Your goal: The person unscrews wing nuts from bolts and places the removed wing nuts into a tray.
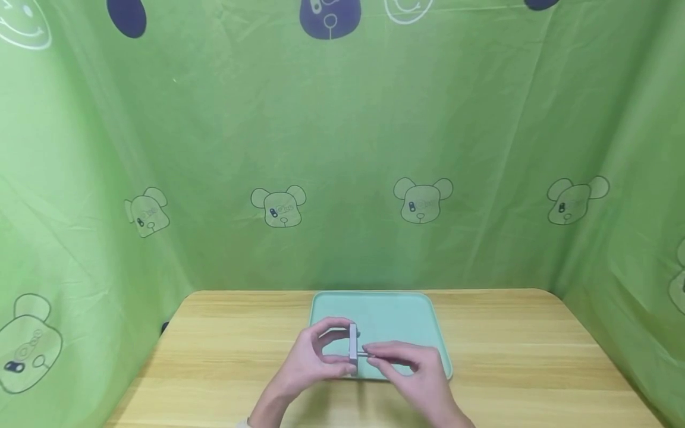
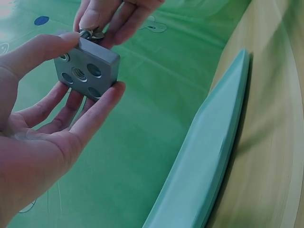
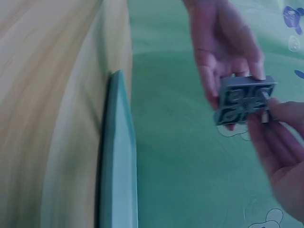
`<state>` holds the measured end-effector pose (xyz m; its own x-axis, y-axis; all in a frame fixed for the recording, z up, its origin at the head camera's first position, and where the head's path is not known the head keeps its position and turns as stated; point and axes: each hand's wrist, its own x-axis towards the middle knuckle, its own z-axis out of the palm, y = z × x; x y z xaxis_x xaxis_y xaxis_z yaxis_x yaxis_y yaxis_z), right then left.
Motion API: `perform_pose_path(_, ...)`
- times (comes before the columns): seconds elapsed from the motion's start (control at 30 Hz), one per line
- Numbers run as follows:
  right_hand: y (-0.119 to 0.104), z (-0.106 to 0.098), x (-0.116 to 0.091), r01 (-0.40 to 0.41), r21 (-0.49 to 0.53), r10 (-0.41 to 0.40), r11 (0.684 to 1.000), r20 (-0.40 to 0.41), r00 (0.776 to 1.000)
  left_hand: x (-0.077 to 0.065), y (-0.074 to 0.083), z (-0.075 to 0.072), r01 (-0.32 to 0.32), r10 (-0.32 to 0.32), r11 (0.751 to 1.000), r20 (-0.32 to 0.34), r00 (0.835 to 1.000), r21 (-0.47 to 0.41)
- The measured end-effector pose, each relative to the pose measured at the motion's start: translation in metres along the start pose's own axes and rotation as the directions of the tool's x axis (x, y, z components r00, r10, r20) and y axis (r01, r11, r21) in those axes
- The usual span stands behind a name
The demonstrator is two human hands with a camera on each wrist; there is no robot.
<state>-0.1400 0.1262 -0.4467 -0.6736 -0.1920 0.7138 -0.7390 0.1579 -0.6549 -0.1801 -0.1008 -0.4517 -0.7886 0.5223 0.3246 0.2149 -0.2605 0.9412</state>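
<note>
My left hand (image 1: 307, 359) grips a square grey metal block (image 2: 85, 69) by two opposite edges, thumb on one and fingertips on the other. Several round holes go through the block's face, and the middle one shows thread inside. From the other side, my right hand (image 1: 423, 371) pinches a small metal screw (image 2: 86, 34) between thumb and fingers. The screw's thin shaft stands square to the block, right at a corner hole in the right wrist view. Its far end is hidden by the right fingertips. Both hands are raised over the front part of a tray.
The light green tray (image 1: 396, 318), with a low raised rim, lies on a wooden table (image 1: 514, 351). Green cloth (image 1: 348, 137) printed with bear heads hangs behind the table and along both sides.
</note>
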Motion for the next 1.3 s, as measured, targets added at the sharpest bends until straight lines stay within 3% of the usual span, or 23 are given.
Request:
perform_pose_path(0.03, 0.002, 0.001, 0.001, 0.116, -0.029, -0.116, 0.993, -0.011, 0.993, 0.0, 0.0, -0.001, 0.003, -0.003, 1.0, 0.001, 1.0, -0.014)
perform_pose_path(0.07, 0.004, 0.002, 0.003, 0.232, -0.056, -0.233, 0.971, -0.016, 0.972, 0.0, 0.0, -0.001, 0.008, -0.008, 1.0, 0.001, 1.0, -0.026)
perform_pose_path(0.1, 0.005, 0.003, 0.006, 0.343, -0.09, -0.346, 0.935, -0.019, 0.938, -0.001, 0.001, -0.001, 0.012, -0.011, 0.999, 0.003, 1.0, -0.036)
perform_pose_path(0.23, 0.003, 0.004, 0.018, 0.645, -0.227, -0.66, 0.73, 0.007, 0.751, -0.001, 0.002, -0.002, 0.041, -0.04, 0.997, 0.01, 0.999, -0.066)
perform_pose_path(0.3, -0.001, 0.004, 0.022, 0.719, -0.293, -0.744, 0.63, 0.037, 0.667, -0.001, 0.004, -0.003, 0.046, -0.045, 0.996, 0.017, 0.999, -0.072)
perform_pose_path(0.37, -0.003, 0.004, 0.026, 0.764, -0.341, -0.798, 0.548, 0.063, 0.6, -0.001, 0.005, -0.003, 0.049, -0.047, 0.996, 0.023, 0.999, -0.075)
perform_pose_path(0.43, -0.004, 0.004, 0.027, 0.785, -0.369, -0.822, 0.498, 0.089, 0.563, -0.001, 0.006, -0.002, 0.045, -0.044, 0.996, 0.028, 0.999, -0.072)
perform_pose_path(0.5, -0.003, 0.004, 0.027, 0.794, -0.38, -0.831, 0.475, 0.102, 0.546, -0.001, 0.007, -0.002, 0.042, -0.04, 0.997, 0.031, 0.999, -0.071)
perform_pose_path(0.57, -0.002, 0.004, 0.026, 0.797, -0.385, -0.833, 0.466, 0.112, 0.541, -0.001, 0.007, -0.002, 0.042, -0.04, 0.996, 0.03, 0.999, -0.073)
perform_pose_path(0.7, -0.002, 0.006, 0.026, 0.784, -0.38, -0.821, 0.492, 0.099, 0.562, -0.001, 0.005, -0.003, 0.028, -0.026, 0.997, 0.032, 0.999, -0.073)
perform_pose_path(0.77, -0.002, 0.006, 0.026, 0.769, -0.372, -0.807, 0.52, 0.082, 0.585, -0.001, 0.004, -0.003, 0.025, -0.023, 0.997, 0.029, 0.999, -0.077)
perform_pose_path(0.83, -0.004, 0.007, 0.027, 0.747, -0.344, -0.783, 0.569, 0.05, 0.62, -0.001, 0.003, -0.004, 0.012, -0.01, 0.997, 0.028, 1.0, -0.078)
perform_pose_path(0.9, -0.005, 0.007, 0.025, 0.704, -0.297, -0.736, 0.644, 0.008, 0.677, 0.0, 0.002, -0.003, 0.017, -0.016, 0.996, 0.018, 1.0, -0.083)
perform_pose_path(0.97, -0.004, 0.006, 0.021, 0.613, -0.239, -0.64, 0.753, -0.048, 0.767, 0.0, 0.002, -0.003, 0.022, -0.022, 0.996, 0.006, 1.0, -0.086)
perform_pose_path(1.03, -0.004, 0.006, 0.013, 0.416, -0.141, -0.431, 0.898, -0.101, 0.897, 0.0, 0.002, -0.003, 0.024, -0.024, 0.997, -0.002, 1.0, -0.074)
perform_pose_path(1.07, -0.003, 0.005, 0.009, 0.272, -0.079, -0.28, 0.959, -0.115, 0.953, 0.0, 0.003, -0.002, 0.026, -0.027, 0.997, -0.009, 1.0, -0.067)
perform_pose_path(1.1, -0.003, 0.004, 0.006, 0.105, -0.013, -0.106, 0.994, -0.121, 0.987, 0.0, 0.002, -0.002, 0.022, -0.023, 0.998, -0.013, 1.0, -0.056)
perform_pose_path(1.13, -0.003, 0.003, 0.003, -0.068, 0.06, 0.074, 0.996, -0.114, 0.991, 0.001, 0.002, -0.002, 0.017, -0.018, 0.999, -0.015, 1.0, -0.044)
perform_pose_path(1.17, -0.003, 0.001, 0.001, -0.233, 0.137, 0.246, 0.963, -0.089, 0.965, 0.001, 0.002, -0.002, 0.01, -0.011, 1.0, -0.016, 1.0, -0.028)
perform_pose_path(1.23, -0.004, -0.002, 0.001, -0.487, 0.266, 0.504, 0.832, 0.002, 0.864, 0.001, 0.001, -0.001, 0.004, -0.004, 1.0, -0.017, 1.0, -0.001)
perform_pose_path(1.3, -0.002, -0.006, 0.002, -0.623, 0.344, 0.628, 0.702, 0.111, 0.77, 0.002, 0.0, 0.0, 0.0, 0.0, 1.0, -0.013, 1.0, 0.023)
